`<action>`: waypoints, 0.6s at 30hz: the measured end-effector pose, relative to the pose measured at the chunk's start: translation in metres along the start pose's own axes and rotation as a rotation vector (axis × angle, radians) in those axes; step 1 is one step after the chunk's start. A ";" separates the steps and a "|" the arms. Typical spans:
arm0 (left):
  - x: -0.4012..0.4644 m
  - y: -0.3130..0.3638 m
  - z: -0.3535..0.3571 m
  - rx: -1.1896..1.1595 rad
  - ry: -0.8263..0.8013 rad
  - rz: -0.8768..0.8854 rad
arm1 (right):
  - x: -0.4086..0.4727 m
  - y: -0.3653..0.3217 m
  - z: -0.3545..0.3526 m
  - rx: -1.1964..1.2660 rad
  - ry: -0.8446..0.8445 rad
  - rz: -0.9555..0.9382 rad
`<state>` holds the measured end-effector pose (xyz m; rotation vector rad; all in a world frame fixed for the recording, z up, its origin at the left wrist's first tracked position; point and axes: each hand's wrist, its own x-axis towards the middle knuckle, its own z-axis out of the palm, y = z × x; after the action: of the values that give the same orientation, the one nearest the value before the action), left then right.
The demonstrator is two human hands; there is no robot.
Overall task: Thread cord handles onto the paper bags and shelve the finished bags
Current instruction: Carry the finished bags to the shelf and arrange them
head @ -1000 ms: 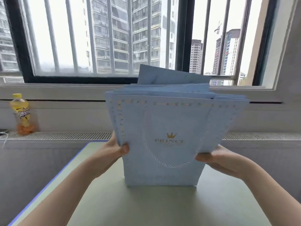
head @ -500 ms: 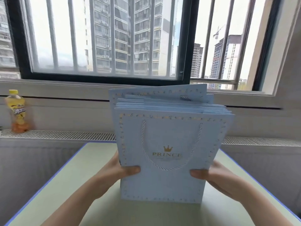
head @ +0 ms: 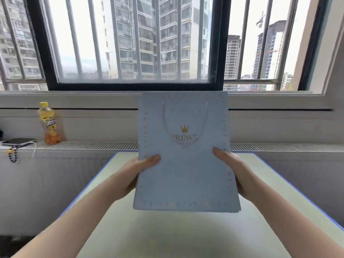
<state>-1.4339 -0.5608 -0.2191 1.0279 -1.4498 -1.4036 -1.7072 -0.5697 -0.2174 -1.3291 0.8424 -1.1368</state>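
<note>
bags [head: 186,174]: fanned then, squared flush now | base: raised off table [head: 167,235]

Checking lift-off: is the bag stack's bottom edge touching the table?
Cannot tell. In the head view the stack hides where its bottom edge meets the table.

Flat daylight pours through the barred window [head: 134,43], washing the sky to near white and backlighting the room. The blue paper bag [head: 184,174] faces away from the light, its front in even shade, its print soft with slight blur. A faint, diffuse shadow pools on the pale counter [head: 167,235] beneath it. Wide-angle distortion bows the window frame and sill toward the edges; the bottle [head: 51,123] at left looks smeared.
</note>
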 end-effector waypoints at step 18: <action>-0.158 0.010 -0.019 -0.291 0.325 -0.287 | -0.060 0.003 0.094 0.181 -0.138 0.271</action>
<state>-1.3683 -0.4154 -0.2135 1.2387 -0.8592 -1.5099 -1.6337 -0.4854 -0.2194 -1.0936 0.7723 -0.8764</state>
